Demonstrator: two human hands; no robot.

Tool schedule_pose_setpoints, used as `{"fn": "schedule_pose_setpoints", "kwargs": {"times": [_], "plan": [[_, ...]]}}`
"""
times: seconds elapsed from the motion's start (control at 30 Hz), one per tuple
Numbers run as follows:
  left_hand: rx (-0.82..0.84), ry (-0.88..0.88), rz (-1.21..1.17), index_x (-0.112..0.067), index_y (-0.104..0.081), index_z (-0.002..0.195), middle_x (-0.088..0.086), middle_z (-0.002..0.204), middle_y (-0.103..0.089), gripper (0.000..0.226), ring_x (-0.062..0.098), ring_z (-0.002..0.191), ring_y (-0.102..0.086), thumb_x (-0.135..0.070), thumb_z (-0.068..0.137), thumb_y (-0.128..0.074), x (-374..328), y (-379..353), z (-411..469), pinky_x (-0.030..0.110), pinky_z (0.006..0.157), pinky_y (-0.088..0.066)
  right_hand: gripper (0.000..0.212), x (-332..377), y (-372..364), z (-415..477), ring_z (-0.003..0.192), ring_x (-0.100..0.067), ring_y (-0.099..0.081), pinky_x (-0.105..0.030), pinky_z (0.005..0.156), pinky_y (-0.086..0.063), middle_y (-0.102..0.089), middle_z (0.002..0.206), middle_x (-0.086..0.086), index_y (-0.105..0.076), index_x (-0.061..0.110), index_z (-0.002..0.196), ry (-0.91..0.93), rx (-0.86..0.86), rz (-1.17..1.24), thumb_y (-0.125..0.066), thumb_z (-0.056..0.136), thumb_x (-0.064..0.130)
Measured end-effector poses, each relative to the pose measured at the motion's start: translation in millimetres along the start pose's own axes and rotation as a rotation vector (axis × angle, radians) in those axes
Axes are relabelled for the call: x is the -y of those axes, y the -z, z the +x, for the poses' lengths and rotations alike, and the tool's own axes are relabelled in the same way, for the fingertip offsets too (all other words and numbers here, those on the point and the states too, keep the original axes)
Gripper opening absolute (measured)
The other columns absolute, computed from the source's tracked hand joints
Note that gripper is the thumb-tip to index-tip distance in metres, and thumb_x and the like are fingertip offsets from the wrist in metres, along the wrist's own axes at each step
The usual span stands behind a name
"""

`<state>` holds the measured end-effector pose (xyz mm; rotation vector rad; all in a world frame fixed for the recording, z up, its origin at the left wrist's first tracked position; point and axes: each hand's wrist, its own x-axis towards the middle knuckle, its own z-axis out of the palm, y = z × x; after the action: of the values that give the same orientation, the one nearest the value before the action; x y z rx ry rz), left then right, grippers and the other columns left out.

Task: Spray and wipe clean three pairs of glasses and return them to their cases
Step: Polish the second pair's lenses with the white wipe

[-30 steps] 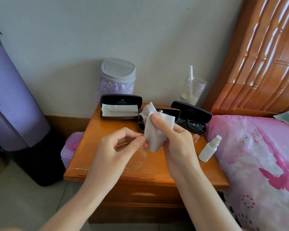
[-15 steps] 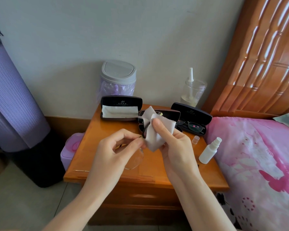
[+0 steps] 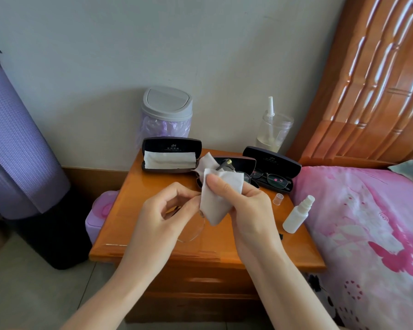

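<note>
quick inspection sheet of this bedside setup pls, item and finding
surface: wooden nightstand, glossy
job's things: rimless glasses held, one side wrapped in wiping cloth; left case open, white cloth inside; middle case open, mostly hidden; right case open, dark-framed glasses inside; spray bottle uncapped, cap beside it
clutter: lidded bin, clear jar behind the cases
hands: left hand pinches the glasses; right hand grips the cloth
cables: nothing seen
surroundings: pink bed, wooden headboard, purple mat
</note>
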<state>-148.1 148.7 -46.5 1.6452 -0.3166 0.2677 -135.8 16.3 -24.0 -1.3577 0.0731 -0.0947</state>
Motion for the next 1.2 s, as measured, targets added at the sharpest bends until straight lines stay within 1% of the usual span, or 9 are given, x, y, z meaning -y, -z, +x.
{"fn": "schedule_pose_setpoints", "kwargs": {"times": [0.13, 0.23, 0.3, 0.4, 0.53, 0.8, 0.97, 1.03, 1.2], "plan": [[-0.004, -0.001, -0.007, -0.018, -0.068, 0.079, -0.010, 0.077, -0.071, 0.012, 0.003, 0.082, -0.066, -0.027, 0.081, -0.060, 1, 0, 1, 0.008, 0.071, -0.048, 0.035, 5, -2, 5, 0.080, -0.014, -0.065, -0.021, 0.064, -0.052, -0.072, 0.084, -0.007, -0.075, 0.004, 0.088, -0.010, -0.064, 0.069, -0.075, 0.068, 0.032], [-0.005, -0.010, -0.004, -0.017, -0.068, 0.079, -0.009, 0.076, -0.071, 0.013, 0.003, 0.082, -0.066, -0.027, 0.081, -0.060, 0, -1, 0, 0.006, 0.071, -0.047, 0.032, 3, -3, 4, 0.091, -0.020, -0.066, -0.032, 0.082, -0.052, -0.074, 0.093, -0.011, -0.076, 0.010, 0.082, -0.011, -0.115, 0.085, -0.073, 0.067, 0.038], [-0.013, -0.016, 0.010, -0.017, -0.068, 0.080, -0.010, 0.076, -0.071, 0.012, 0.002, 0.082, -0.066, -0.026, 0.082, -0.060, 0, -1, -1, 0.005, 0.071, -0.046, 0.025, 1, -5, 3, 0.091, -0.021, -0.066, -0.035, 0.087, -0.050, -0.073, 0.092, -0.013, -0.075, 0.011, 0.082, -0.013, -0.122, 0.099, -0.070, 0.075, 0.034], [-0.026, -0.018, 0.015, -0.017, -0.067, 0.079, -0.008, 0.077, -0.070, 0.009, 0.003, 0.082, -0.065, -0.020, 0.085, -0.061, 1, -1, -2, 0.006, 0.072, -0.046, 0.020, -1, -6, 1, 0.085, -0.018, -0.062, -0.034, 0.080, -0.049, -0.069, 0.081, -0.005, -0.074, 0.009, 0.084, -0.020, -0.117, 0.115, -0.068, 0.082, 0.028], [-0.029, -0.015, 0.015, -0.018, -0.068, 0.079, -0.007, 0.077, -0.070, 0.009, 0.006, 0.083, -0.066, -0.016, 0.086, -0.062, 1, 0, -3, 0.008, 0.073, -0.047, 0.012, -1, -7, -3, 0.079, -0.015, -0.062, -0.028, 0.070, -0.049, -0.068, 0.069, 0.004, -0.073, 0.013, 0.079, -0.021, -0.106, 0.076, -0.070, 0.080, 0.024], [-0.031, -0.016, 0.051, -0.019, -0.067, 0.078, -0.010, 0.076, -0.069, 0.008, 0.004, 0.082, -0.065, -0.018, 0.085, -0.063, 3, 1, -3, 0.007, 0.070, -0.047, 0.003, -5, -4, -7, 0.076, -0.014, -0.061, -0.025, 0.065, -0.049, -0.067, 0.069, 0.005, -0.072, 0.017, 0.079, -0.021, -0.090, 0.005, -0.071, 0.079, 0.019], [-0.025, -0.012, 0.051, -0.021, -0.066, 0.079, -0.011, 0.080, -0.069, 0.007, 0.002, 0.085, -0.064, -0.022, 0.084, -0.061, 2, -1, -2, 0.006, 0.072, -0.046, 0.009, 3, -6, -4, 0.066, -0.009, -0.063, -0.026, 0.064, -0.050, -0.067, 0.059, 0.008, -0.070, 0.017, 0.071, -0.036, -0.127, 0.117, -0.070, 0.079, 0.015], [-0.033, -0.015, 0.044, -0.020, -0.065, 0.080, -0.012, 0.081, -0.068, 0.007, 0.001, 0.086, -0.063, -0.023, 0.084, -0.061, 2, -1, -2, 0.005, 0.071, -0.046, 0.009, 4, -8, -3, 0.059, -0.005, -0.064, -0.022, 0.058, -0.051, -0.066, 0.056, 0.010, -0.069, 0.017, 0.071, -0.041, -0.148, 0.162, -0.069, 0.080, 0.015], [-0.057, -0.031, 0.041, -0.021, -0.065, 0.081, -0.012, 0.080, -0.068, 0.010, 0.003, 0.087, -0.064, -0.029, 0.082, -0.060, 2, 0, -4, 0.006, 0.071, -0.046, 0.010, 1, -12, -5, 0.065, -0.007, -0.064, -0.022, 0.059, -0.051, -0.066, 0.058, 0.011, -0.069, 0.018, 0.072, -0.024, -0.180, 0.170, -0.067, 0.082, 0.018]]}}
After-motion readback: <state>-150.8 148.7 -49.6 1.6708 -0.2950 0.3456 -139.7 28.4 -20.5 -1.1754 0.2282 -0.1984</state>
